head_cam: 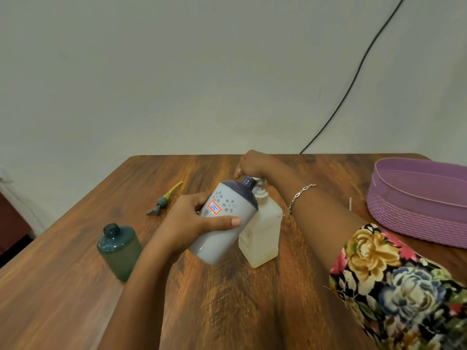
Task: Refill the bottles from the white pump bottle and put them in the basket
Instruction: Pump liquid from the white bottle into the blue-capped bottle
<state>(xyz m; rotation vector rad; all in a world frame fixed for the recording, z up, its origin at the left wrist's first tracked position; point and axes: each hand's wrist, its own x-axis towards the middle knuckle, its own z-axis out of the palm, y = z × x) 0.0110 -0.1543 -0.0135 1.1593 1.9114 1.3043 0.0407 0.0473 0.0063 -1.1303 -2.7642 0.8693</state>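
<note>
My left hand (192, 221) grips the tilted grey plastic bottle with dark blue top (227, 223), its neck at the spout of the square white pump bottle (262, 233) of creamy liquid, whose pump my right hand (252, 164) covers, fingers hidden.

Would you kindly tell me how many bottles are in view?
3. A teal open-necked plastic bottle stands on the wooden table, left; a grey flower-patterned bottle with navy top is held tilted in the left hand; the white pump bottle stands beside it, under the right hand.
</note>
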